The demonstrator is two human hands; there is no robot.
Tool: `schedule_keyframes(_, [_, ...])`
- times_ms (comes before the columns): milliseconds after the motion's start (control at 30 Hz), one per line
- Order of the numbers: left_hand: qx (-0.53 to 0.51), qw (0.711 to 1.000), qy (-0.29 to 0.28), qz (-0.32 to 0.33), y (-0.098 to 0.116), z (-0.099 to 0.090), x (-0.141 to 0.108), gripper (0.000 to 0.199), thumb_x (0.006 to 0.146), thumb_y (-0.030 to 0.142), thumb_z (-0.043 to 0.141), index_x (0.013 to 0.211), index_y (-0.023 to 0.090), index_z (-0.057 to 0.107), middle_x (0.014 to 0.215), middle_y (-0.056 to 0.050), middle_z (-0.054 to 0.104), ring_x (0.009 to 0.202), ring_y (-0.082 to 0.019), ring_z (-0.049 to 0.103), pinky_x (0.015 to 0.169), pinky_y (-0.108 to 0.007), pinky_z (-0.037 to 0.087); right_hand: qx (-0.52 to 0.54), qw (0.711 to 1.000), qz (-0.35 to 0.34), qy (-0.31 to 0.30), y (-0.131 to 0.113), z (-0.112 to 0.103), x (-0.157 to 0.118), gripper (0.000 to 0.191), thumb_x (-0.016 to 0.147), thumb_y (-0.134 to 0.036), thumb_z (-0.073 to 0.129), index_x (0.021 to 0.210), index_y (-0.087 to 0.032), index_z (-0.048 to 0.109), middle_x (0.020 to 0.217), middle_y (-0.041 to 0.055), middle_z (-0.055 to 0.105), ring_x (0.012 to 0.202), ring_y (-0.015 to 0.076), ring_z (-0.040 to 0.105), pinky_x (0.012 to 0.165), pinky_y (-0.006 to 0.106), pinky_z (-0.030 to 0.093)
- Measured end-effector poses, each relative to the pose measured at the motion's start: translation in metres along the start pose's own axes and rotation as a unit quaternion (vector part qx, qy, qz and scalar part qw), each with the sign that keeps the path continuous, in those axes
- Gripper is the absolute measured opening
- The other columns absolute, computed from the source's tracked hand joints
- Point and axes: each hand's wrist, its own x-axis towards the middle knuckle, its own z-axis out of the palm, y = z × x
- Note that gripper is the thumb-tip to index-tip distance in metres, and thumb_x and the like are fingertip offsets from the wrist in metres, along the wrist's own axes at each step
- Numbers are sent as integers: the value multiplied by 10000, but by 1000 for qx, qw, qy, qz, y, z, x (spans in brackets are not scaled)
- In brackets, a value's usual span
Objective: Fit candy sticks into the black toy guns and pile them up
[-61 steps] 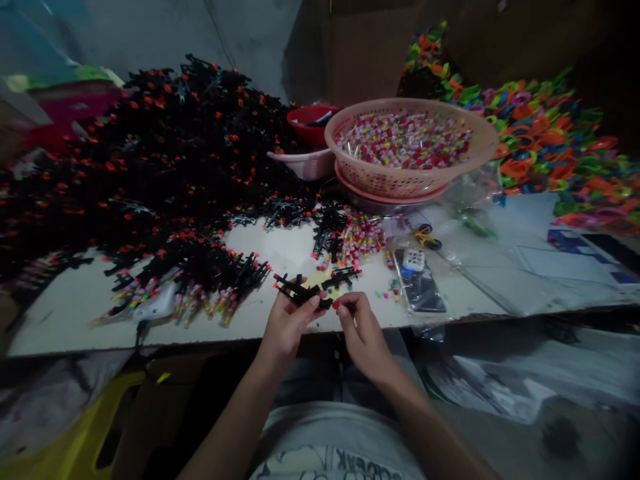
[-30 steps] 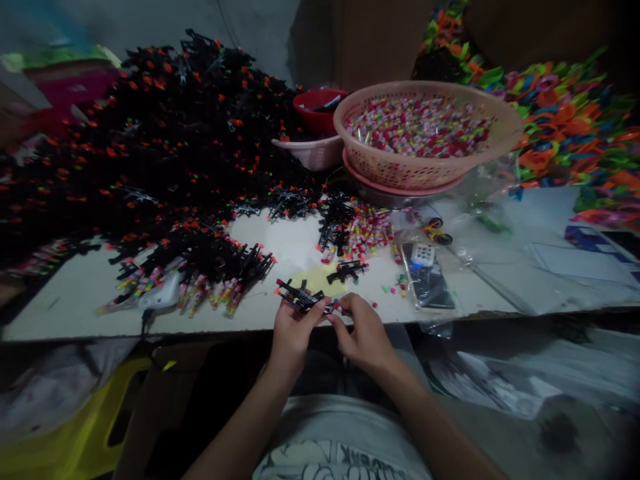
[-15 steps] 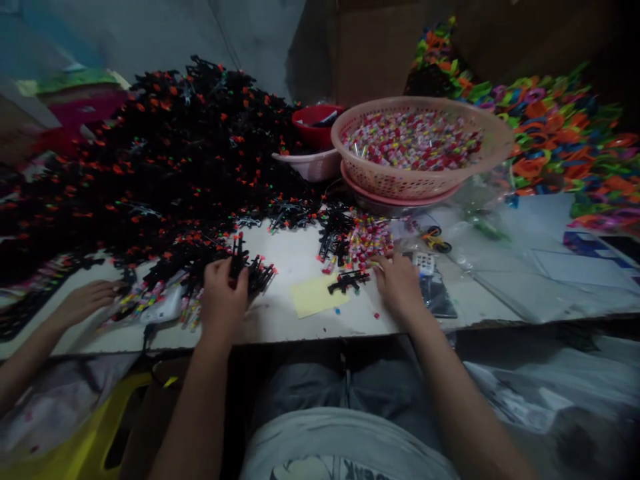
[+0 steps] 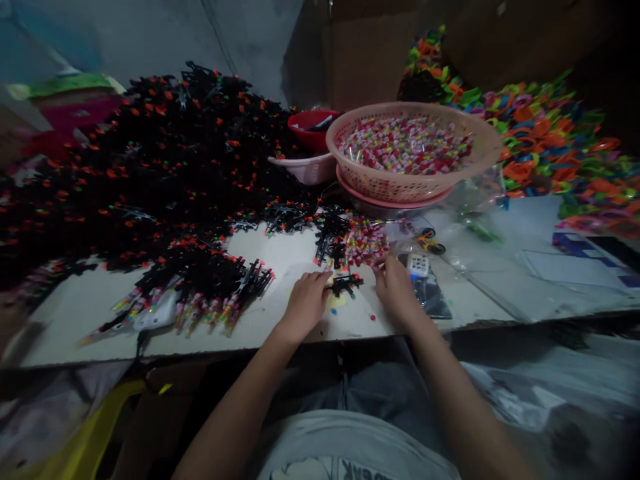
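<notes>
My left hand (image 4: 306,301) is at the middle of the table, its fingers closed on the rear end of a small black toy gun (image 4: 347,285). A yellow piece of paper (image 4: 337,301) lies partly under that hand and the gun. On the other side, my right hand (image 4: 395,288) has its fingertips pinched beside a pile of small red, pink and yellow capped tubes (image 4: 367,241). Whatever is between those fingertips is too small to make out. To the left lies a row of black toy guns (image 4: 255,280) with colourful tubes attached.
A huge heap of black toy guns (image 4: 190,153) covers the back left. Behind my right hand stands a pink basket (image 4: 415,180) full of tubes. Colourful plastic pieces (image 4: 540,133) are heaped at the back right. A white device (image 4: 159,312) and a small toy bike (image 4: 430,241) also lie here.
My left hand has left the row of toy guns and moved right to the single toy gun, which it now grips. A co-worker's hand at the far left has drawn away from the toy guns.
</notes>
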Motion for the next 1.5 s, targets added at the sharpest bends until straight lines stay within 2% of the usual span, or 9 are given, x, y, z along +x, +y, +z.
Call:
schedule_keyframes(167, [-63,997,-24,-33,-2,11,5,442,814,90,508,1246,169,558,1137,-122,616,1060,-257,542,942,-381,424,87,996,-14,4,-11,-8,-39,229,927,-277,346,1055,-150,487,954,146,625,881,267,586,794,410,445])
schedule_keyframes(300, [-217,973,27,-74,-13,8,-3,307,809,149,543,1105,163,624,1000,-102,630,962,-231,579,880,-372,454,125,992,1,-15,-34,-15,-66,225,945,-305,352,1051,-171,498,956,124,626,893,248,587,815,407,447])
schedule_keyframes(367, [-373,918,43,-123,-12,5,-12,224,791,241,610,992,150,648,937,-84,652,895,-212,603,839,-355,472,176,984,17,-27,-49,-17,-74,207,945,-345,386,1015,-189,502,912,94,625,850,223,587,784,372,462])
schedule_keyframes(500, [-660,709,50,-243,8,-2,-35,390,658,372,771,950,141,653,926,-75,693,834,-190,657,796,-326,501,251,967,31,-36,-74,-17,-83,181,938,-353,421,1002,-204,501,896,66,618,835,198,586,764,343,472])
schedule_keyframes(600, [-715,634,75,-285,25,-6,-50,448,561,340,846,911,132,662,893,-71,710,821,-194,678,777,-319,521,283,959,34,-13,-85,-14,-85,152,927,-328,444,997,-203,495,894,59,612,821,183,585,750,325,478])
schedule_keyframes(800, [-697,653,116,-271,38,-13,-63,392,575,303,842,895,140,684,864,-49,727,796,-168,669,729,-295,546,319,947,18,-19,-94,-15,-88,114,923,-301,452,983,-212,490,908,51,616,814,165,590,726,300,480])
schedule_keyframes(933, [-684,674,108,-258,38,-18,-63,382,574,320,838,882,143,698,867,-53,737,793,-174,671,736,-301,549,339,938,33,-59,-95,-20,-89,120,938,-317,429,975,-218,486,873,38,619,800,161,598,713,296,478])
schedule_keyframes(1167, [-667,695,99,-247,39,-15,-65,357,599,329,825,871,134,701,836,-60,744,754,-164,676,729,-288,547,344,937,40,-52,-96,-25,-89,119,947,-318,409,978,-219,467,896,46,625,824,169,606,733,304,479])
schedule_keyframes(1500, [-672,672,124,-287,43,-16,-69,417,546,313,850,877,123,685,826,-66,740,759,-199,681,695,-311,551,178,980,-41,-85,-101,-35,-86,113,940,-268,348,897,-214,438,825,73,619,754,210,588,678,328,448])
